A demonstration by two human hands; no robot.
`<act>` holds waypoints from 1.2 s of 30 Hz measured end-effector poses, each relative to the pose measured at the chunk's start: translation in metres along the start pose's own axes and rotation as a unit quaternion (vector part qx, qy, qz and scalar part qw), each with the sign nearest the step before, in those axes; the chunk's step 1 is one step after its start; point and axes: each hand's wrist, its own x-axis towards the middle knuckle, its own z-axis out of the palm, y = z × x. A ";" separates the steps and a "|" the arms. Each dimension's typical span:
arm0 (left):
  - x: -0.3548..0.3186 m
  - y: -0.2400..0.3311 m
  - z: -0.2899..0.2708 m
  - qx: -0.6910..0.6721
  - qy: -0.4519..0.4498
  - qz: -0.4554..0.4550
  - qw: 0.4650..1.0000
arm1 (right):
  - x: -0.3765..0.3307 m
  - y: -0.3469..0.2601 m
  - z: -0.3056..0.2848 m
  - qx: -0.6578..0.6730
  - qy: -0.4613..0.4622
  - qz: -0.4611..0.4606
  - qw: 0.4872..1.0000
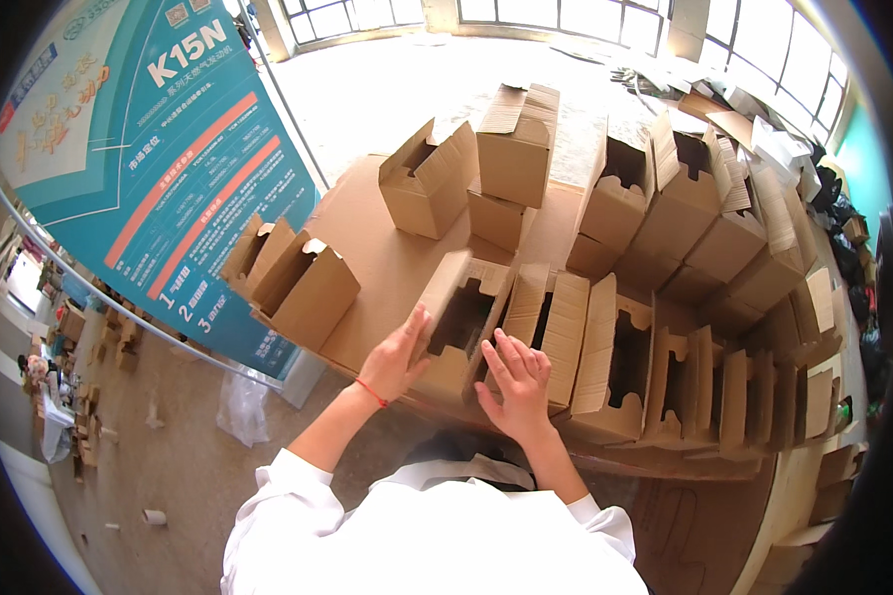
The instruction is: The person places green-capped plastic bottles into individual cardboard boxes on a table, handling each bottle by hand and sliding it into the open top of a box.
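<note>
A small open brown cardboard box [458, 317] lies on its side at the near edge of a large flat cardboard sheet [387, 248], its opening facing up toward me. My left hand [397, 357] presses flat against the box's left side, a red string around its wrist. My right hand [518, 382] rests with spread fingers on the box's right flap, touching the neighbouring box [556, 327]. Both forearms wear white sleeves.
A row of open cardboard boxes [665, 377] runs to the right. More boxes [516, 149] stand stacked behind, and one box [303, 283] lies at the left. A teal banner [159, 169] leans at the left. Loose cardboard [754, 129] piles up at the far right.
</note>
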 end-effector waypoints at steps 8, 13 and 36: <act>-0.003 -0.014 0.016 -0.019 -0.006 0.046 0.999 | 0.012 -0.019 0.023 -0.180 -0.119 -0.039 0.976; -0.007 -0.027 0.024 -0.143 0.187 -0.031 0.972 | 0.012 -0.019 0.021 -0.234 -0.205 -0.026 0.950; -0.015 -0.086 0.030 -0.405 0.097 -0.208 0.885 | 0.014 -0.035 0.025 -0.161 -0.083 0.091 0.979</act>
